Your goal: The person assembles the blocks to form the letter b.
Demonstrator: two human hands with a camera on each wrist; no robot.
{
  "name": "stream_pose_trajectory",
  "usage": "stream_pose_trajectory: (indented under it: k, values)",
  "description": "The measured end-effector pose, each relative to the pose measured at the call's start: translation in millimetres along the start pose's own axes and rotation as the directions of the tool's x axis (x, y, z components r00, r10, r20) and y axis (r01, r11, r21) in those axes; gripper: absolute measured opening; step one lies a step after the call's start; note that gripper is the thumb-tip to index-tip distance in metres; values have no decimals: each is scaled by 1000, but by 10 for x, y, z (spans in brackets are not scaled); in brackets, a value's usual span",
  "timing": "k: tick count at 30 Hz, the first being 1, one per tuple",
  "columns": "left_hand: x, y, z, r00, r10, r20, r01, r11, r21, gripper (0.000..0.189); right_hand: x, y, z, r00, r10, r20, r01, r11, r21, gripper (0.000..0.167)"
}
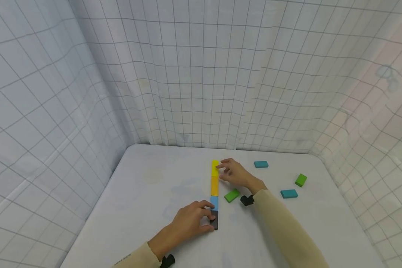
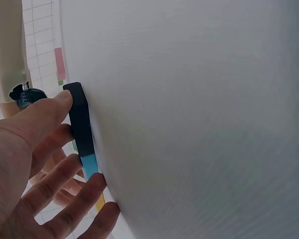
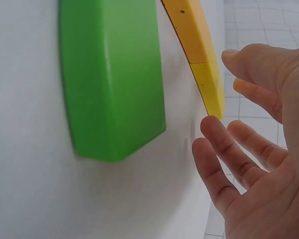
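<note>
A straight row of flat blocks lies on the white table: black (image 1: 214, 222), light blue (image 1: 214, 201), orange-yellow (image 1: 214, 186) and bright yellow (image 1: 214, 168), from near to far. My left hand (image 1: 192, 219) rests against the near end of the row. Its thumb and index finger touch the black block (image 2: 80, 119), and the other fingers spread past the blue block (image 2: 89, 165). Beside the far end, my right hand (image 1: 235, 173) is held with loosely bent fingers near the yellow block (image 3: 211, 94). Nothing is gripped in it.
A green block (image 1: 232, 195) lies just right of the row, under the right forearm's reach. Farther right are two teal blocks (image 1: 261, 164) and another green block (image 1: 300, 180). Grid-patterned white curtains (image 1: 201, 93) enclose the table's back and sides.
</note>
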State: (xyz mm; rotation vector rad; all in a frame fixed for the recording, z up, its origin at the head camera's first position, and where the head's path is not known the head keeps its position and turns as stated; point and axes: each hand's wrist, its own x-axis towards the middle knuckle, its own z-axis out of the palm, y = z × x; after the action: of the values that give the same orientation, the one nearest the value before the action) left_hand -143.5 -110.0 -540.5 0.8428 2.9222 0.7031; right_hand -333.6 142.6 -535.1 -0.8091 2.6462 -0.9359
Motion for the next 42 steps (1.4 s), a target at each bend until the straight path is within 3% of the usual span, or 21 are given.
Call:
stream_pose_trajectory:
  k: [18, 27, 34, 42]
  values:
    - [22, -41, 12, 1000, -9, 4, 9, 1000, 5, 20, -310, 112, -32, 999, -40, 14, 40, 998, -48, 43]
    - [36, -35, 16, 1000, -10, 4, 10, 1000, 1, 19, -492, 163, -49, 998, -15, 60, 20, 997, -76, 42]
    - [31, -20, 20, 1000, -17, 3, 17, 1000, 11, 19, -619, 205, -65, 995, -58, 80, 66, 993, -99, 51]
    - [24, -20, 42, 1000, -16, 1, 16, 1000, 5, 20, -700, 240, -39, 992, -54, 117, 64, 994, -84, 47]
